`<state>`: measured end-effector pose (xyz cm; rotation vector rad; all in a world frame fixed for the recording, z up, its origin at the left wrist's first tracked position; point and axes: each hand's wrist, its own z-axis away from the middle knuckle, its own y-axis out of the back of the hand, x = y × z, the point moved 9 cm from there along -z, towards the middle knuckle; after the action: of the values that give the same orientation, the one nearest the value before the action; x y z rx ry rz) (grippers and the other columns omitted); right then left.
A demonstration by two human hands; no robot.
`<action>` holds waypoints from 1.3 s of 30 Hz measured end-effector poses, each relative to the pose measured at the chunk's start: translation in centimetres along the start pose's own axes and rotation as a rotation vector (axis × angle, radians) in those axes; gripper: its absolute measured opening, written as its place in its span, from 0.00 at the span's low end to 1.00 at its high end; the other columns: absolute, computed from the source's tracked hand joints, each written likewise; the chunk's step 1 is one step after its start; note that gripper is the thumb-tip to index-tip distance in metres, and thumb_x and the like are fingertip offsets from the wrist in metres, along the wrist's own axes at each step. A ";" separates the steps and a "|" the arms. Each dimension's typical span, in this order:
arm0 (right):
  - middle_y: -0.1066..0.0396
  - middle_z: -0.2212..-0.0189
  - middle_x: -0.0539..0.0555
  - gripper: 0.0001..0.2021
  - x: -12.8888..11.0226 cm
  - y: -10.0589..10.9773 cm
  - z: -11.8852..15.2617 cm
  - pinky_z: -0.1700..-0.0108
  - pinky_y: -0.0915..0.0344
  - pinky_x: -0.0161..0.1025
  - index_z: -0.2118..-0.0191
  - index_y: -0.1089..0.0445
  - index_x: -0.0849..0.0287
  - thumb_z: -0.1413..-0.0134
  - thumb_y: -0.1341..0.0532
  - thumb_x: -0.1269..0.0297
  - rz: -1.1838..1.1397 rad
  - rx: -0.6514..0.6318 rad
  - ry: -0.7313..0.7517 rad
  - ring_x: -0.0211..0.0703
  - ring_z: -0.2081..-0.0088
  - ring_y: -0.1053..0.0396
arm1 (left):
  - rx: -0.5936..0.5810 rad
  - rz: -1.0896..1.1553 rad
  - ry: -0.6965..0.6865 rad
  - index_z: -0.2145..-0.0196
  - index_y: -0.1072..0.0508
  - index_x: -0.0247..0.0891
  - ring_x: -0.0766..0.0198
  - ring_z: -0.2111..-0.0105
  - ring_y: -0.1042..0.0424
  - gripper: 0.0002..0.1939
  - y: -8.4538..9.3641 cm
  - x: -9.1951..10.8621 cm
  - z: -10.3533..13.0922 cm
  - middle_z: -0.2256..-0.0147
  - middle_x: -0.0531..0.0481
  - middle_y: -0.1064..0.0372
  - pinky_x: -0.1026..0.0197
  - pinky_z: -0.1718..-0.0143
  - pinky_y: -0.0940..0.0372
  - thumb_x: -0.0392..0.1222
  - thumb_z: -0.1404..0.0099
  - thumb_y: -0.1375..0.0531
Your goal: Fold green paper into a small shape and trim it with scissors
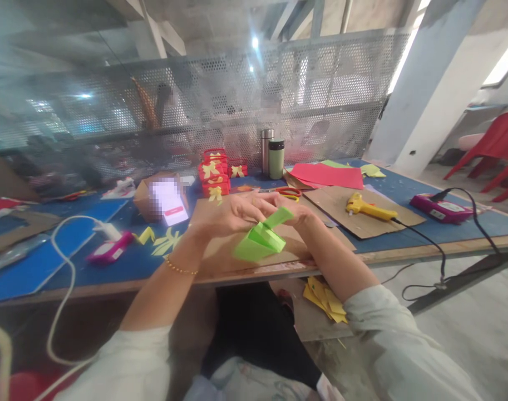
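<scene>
A light-green folded paper box (257, 245) with a strip standing up from it sits on the brown cardboard sheet (220, 262) close to the table's front edge. Just behind the box, my left hand (232, 214) and my right hand (287, 207) come together. Bent and drawn in, the fingers of my left hand meet those of my right. Whatever they pinch is too small or blurred to name. The green strip covers part of my right hand.
Red boxes with yellow bows (214, 172), two flasks (276, 159) and scissors (289, 193) stand or lie behind. A yellow glue gun (368, 209) rests on cardboard at right, its cord hanging off the edge. Left are a lit phone (170, 201) and a purple power block (109, 248).
</scene>
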<state>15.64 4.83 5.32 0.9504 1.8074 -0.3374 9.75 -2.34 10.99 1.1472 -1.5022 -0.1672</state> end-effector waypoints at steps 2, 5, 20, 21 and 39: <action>0.22 0.66 0.53 0.18 -0.1 1.4 0.0 0.53 0.28 0.43 0.66 0.20 0.57 0.58 0.24 0.48 -0.047 0.122 0.004 0.48 0.57 0.25 | 0.098 -0.021 0.018 0.70 0.14 0.45 0.44 0.44 0.26 0.17 1.2 -0.5 0.2 0.62 0.40 0.17 0.39 0.39 0.35 0.59 0.35 0.33; 0.23 0.69 0.52 0.16 0.3 4.2 0.3 0.55 0.30 0.42 0.68 0.21 0.57 0.57 0.26 0.50 -0.084 0.365 -0.020 0.44 0.62 0.25 | 0.318 -0.123 0.018 0.69 0.14 0.45 0.48 0.50 0.22 0.16 3.8 -1.4 0.8 0.64 0.43 0.17 0.42 0.39 0.34 0.59 0.35 0.33; 0.26 0.71 0.51 0.14 0.1 12.6 4.2 0.66 0.34 0.38 0.63 0.23 0.58 0.52 0.35 0.54 0.157 1.038 0.118 0.40 0.69 0.29 | 0.966 0.203 0.180 0.67 0.14 0.35 0.58 0.69 0.26 0.15 9.1 -15.1 4.4 0.75 0.50 0.24 0.62 0.70 0.33 0.51 0.45 0.26; 0.27 0.72 0.50 0.13 -0.2 13.7 5.1 0.66 0.34 0.38 0.63 0.23 0.58 0.50 0.36 0.56 0.188 1.118 0.149 0.40 0.70 0.30 | 0.969 0.194 0.184 0.67 0.14 0.36 0.58 0.69 0.26 0.14 9.1 -15.1 4.6 0.75 0.50 0.24 0.62 0.70 0.33 0.50 0.45 0.27; 0.21 0.54 0.69 0.13 8.7 14.7 0.6 0.50 0.34 0.42 0.55 0.20 0.65 0.37 0.37 0.62 1.447 0.341 -0.586 0.55 0.52 0.26 | 0.899 0.158 0.209 0.67 0.16 0.34 0.63 0.73 0.29 0.21 6.8 -12.5 4.3 0.74 0.48 0.22 0.65 0.72 0.35 0.56 0.48 0.26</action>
<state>25.37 17.88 0.27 1.8756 0.2607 0.0348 0.43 8.00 5.71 1.6596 -1.4923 0.7892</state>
